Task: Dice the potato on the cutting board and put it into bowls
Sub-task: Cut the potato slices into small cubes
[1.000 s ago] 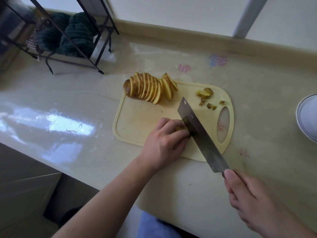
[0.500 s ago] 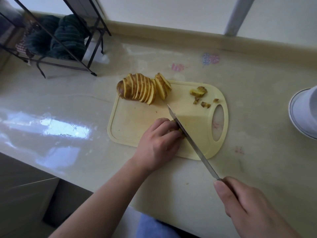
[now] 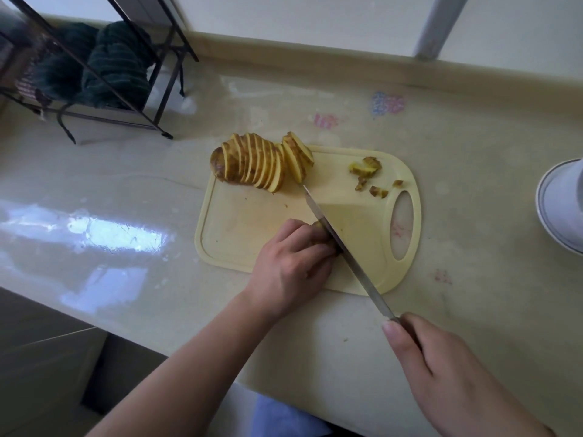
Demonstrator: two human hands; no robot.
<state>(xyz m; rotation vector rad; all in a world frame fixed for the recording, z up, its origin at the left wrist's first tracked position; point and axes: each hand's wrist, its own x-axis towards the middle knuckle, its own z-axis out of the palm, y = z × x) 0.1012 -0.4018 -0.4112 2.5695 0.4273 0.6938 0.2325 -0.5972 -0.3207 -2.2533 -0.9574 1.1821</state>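
A pale yellow cutting board lies on the counter. At its far left corner leans a row of potato slices, skin still on. Small cut bits lie near the board's handle hole. My left hand curls over a few potato pieces at the board's near edge, mostly hiding them. My right hand grips the handle of a cleaver, whose blade stands edge-down right beside my left fingertips, tip pointing toward the slices.
A white bowl sits at the right edge of the counter. A black wire rack with dark green cloths stands at the far left. The counter's front edge runs below my arms.
The cleaver's blade has turned from showing its flat side to standing edge-on and has come down against the pieces under my left hand. My left hand stays in place.
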